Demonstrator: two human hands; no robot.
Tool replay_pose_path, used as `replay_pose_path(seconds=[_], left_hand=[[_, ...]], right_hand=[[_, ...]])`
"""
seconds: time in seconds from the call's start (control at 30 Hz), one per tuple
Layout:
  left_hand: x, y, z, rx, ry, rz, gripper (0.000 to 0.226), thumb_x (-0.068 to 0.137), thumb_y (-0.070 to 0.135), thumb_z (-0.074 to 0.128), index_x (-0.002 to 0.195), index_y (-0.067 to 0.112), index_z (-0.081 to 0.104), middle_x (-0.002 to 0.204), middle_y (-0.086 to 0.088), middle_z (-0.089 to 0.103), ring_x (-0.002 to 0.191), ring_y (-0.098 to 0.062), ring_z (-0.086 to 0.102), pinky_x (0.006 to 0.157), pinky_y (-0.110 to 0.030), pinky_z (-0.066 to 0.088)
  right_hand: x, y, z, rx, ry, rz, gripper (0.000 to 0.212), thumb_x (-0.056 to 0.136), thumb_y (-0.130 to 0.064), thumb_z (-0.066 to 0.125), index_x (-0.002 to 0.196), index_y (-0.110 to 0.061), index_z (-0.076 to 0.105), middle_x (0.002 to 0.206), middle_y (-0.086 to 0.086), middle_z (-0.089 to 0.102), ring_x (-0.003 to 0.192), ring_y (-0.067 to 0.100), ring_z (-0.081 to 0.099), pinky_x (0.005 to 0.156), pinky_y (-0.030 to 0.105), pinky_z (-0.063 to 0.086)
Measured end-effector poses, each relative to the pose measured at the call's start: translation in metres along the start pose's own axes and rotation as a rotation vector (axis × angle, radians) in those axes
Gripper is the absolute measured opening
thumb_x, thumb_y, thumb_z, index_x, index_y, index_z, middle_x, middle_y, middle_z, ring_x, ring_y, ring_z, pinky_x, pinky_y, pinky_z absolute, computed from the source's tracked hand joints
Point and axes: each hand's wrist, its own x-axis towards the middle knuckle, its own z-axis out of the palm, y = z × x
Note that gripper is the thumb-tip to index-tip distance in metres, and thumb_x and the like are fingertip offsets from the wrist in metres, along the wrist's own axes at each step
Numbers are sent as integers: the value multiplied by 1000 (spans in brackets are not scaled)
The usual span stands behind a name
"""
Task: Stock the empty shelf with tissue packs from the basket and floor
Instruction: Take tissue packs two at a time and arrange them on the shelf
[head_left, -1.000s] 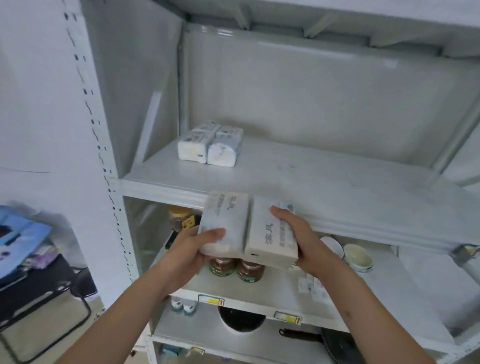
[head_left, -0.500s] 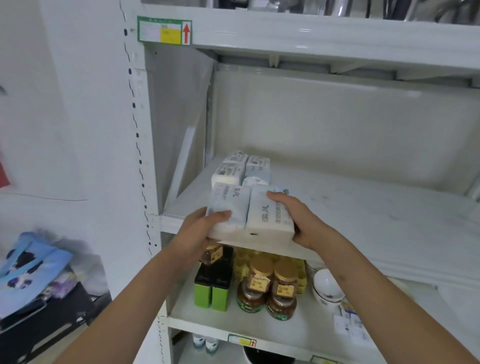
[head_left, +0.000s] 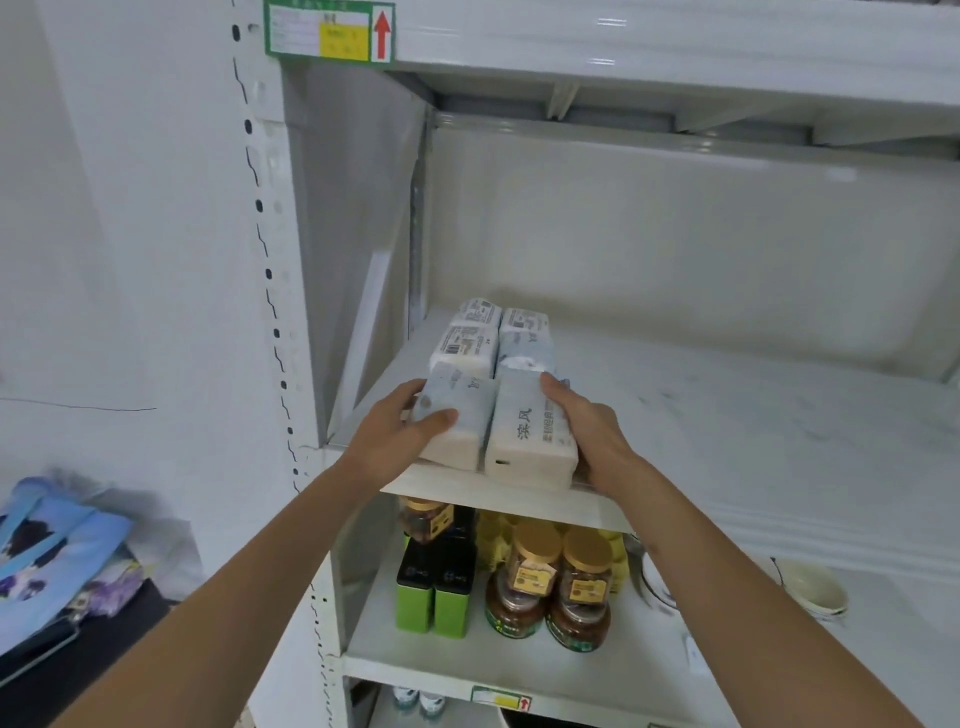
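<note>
White metal shelf (head_left: 753, 415) under your grip, dusty, white wall left. Your left hand (head_left: 392, 434) clamps left tissue pack (head_left: 457, 415), right hand (head_left: 587, 426) clamps right tissue pack (head_left: 530, 431), both resting at shelf's front edge. Stocked packs (head_left: 491, 338) touching just beyond. Chinese characters on right pack. Jars (head_left: 550, 587) below your grip.

Glossy plastic-wrapped tissue packs (head_left: 530, 431), matt shelf (head_left: 727, 415)

Two front tissue packs (head_left: 498, 426) sit side by side at the front left edge of the shelf (head_left: 727, 415), directly before the rear tissue packs (head_left: 493, 335). The left hand (head_left: 395, 436) flanks their left side, the right hand (head_left: 592, 431) their right. Jars (head_left: 550, 587) stand on the lower shelf (head_left: 395, 644) beneath.
</note>
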Motion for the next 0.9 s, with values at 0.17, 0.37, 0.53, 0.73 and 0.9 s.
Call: replay_pose_path(seconds=[0.17, 0.37, 0.53, 0.73, 0.9], left_hand=[[0, -15, -17, 43, -130, -1, 125, 55, 68, 88, 159, 38, 26, 135, 26, 53, 117, -1, 58, 94, -21, 48], [7, -21, -13, 139, -32, 10, 109, 59, 35, 99, 151, 37, 41, 129, 19, 64, 112, -6, 64, 105, -32, 50], [9, -25, -14, 122, -41, 32, 102, 59, 39, 98, 147, 36, 49, 131, 15, 68, 116, -10, 66, 104, -39, 54], [17, -21, -10, 251, -45, 59, 94, 65, 45, 94, 147, 32, 48, 135, 6, 64, 124, -23, 60, 109, -48, 49], [27, -18, -4, 451, -35, 80, 92, 75, 52, 86, 150, 25, 41, 140, 2, 59, 127, -24, 55, 106, -37, 43]], right_hand=[[-16, 16, -12, 38, -13, -202, 105, 67, -73, 77, 154, -28, 41, 144, 1, 61, 118, 20, 69, 101, 47, 58], [-23, 18, -7, -333, -152, -312, 122, 53, -66, 89, 157, -45, 30, 145, -15, 51, 127, 11, 58, 103, 40, 57], [-16, 19, -11, -373, -177, -314, 108, 55, -35, 99, 126, -79, 30, 117, -36, 59, 109, 1, 66, 77, 19, 61], [-14, 25, -3, -362, -21, -384, 100, 58, -33, 100, 134, -45, 35, 121, -30, 51, 107, -5, 57, 65, 4, 53], [-12, 27, 8, -463, 74, -414, 97, 65, -39, 96, 143, -39, 39, 126, -18, 60, 106, 5, 64, 75, 13, 56]])
